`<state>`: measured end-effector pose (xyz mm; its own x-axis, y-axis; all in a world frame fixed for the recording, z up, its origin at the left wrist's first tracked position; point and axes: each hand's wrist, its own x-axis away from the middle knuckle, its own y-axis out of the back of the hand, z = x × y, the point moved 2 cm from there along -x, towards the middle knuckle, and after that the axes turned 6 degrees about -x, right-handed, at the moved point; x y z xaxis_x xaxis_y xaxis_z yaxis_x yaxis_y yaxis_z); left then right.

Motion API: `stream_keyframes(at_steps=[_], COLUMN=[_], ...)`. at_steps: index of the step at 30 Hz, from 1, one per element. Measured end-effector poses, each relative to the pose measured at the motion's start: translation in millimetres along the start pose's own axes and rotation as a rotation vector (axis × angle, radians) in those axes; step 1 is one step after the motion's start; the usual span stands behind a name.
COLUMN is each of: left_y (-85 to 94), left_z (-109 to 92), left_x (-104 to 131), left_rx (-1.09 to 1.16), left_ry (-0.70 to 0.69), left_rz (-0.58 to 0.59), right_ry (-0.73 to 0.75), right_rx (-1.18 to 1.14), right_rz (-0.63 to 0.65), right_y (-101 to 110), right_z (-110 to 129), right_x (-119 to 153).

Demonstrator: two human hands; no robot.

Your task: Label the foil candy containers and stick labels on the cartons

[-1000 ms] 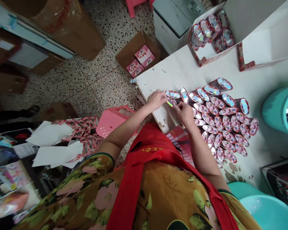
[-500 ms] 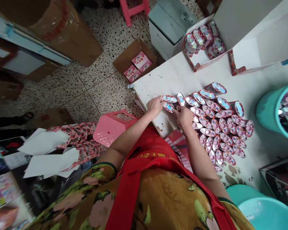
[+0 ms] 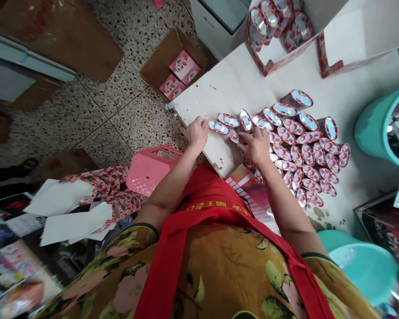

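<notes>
The right hand [image 3: 257,147] pinches a pack [image 3: 236,139], its oval end lengthwise toward the left hand [image 3: 197,134], whose grip I can't tell.

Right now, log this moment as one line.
left hand: beside silver-topped container | right hand: touching pink-centred container | open box: shiny containers inside

Left hand [image 3: 197,134] and right hand [image 3: 256,147] lean inward, fingers bent
</notes>
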<state>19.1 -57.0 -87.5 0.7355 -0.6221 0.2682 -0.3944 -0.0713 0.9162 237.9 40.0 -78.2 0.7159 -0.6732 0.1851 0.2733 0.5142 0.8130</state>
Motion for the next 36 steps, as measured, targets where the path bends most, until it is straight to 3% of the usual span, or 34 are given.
stream_keyframes(at_steps=[2, 4, 7, 9, 11, 14, 17, 20, 23, 24, 27, 29, 33, 36], left_y=[0.6, -3.3, -20.4, -34.4, -46.0, -53.1, -49.4, -40.9, -26.5, -20.1, 0.3, 10.6, 14.3, 4.4], left_z=[-2.7, -13.6, -37.8, -49.8, -55.4, -51.8, -38.8, -24.2, -15.3, -14.4, -16.6, -22.2, -31.6, -29.8], left_x=[17.8, 46.4, 98.1, 123.9, 137.1, 142.1, 142.2, 145.8, 150.5, 150.1, 143.9, 139.1, 127.7, 118.4], left_rx=[0.021, 0.029, 0.013, -0.042, -0.121, -0.200, -0.209, -0.103, 0.074, 0.133, 0.317, 0.443, 0.625, 0.694], left_ry=[-0.128, -0.380, -0.876, -1.085, -1.190, -1.315, -1.366, -1.370, -1.253, -1.116, -0.537, -0.257, -0.063, 0.011], left_rz=[-0.078, -0.057, 0.169, 0.258, 0.267, 0.238, 0.223, 0.322, 0.486, 0.508, 0.508, 0.506, 0.467, 0.469], right_ry=[-0.036, -0.105, -0.190, -0.248, -0.303, -0.353, -0.362, -0.369, -0.402, -0.411, -0.397, -0.346, -0.330, -0.399], right_rx=[-0.073, -0.167, -0.230, -0.164, -0.101, -0.114, -0.166, -0.202, -0.202, -0.193, -0.233, -0.378, -0.741, -0.850], right_rz=[-0.041, -0.058, 0.082, 0.173, 0.201, 0.192, 0.196, 0.193, 0.131, 0.085, -0.067, -0.053, 0.156, 0.172], right_y=[8.4, 17.2, 20.6, 15.1, 6.3, -5.5, -10.4, -11.6, -9.5, -6.8, 7.2, 16.4, 21.0, 12.8], right_z=[-6.2, -13.9, -16.7, -12.9, -8.2, -5.6, -9.6, -14.7, -16.4, -15.9, -10.8, -4.6, 8.0, 8.3], right_x=[10.0, 35.8, 90.6, 122.3, 140.9, 145.8, 140.8, 139.3, 139.9, 139.2, 131.1, 120.7, 97.4, 83.1])
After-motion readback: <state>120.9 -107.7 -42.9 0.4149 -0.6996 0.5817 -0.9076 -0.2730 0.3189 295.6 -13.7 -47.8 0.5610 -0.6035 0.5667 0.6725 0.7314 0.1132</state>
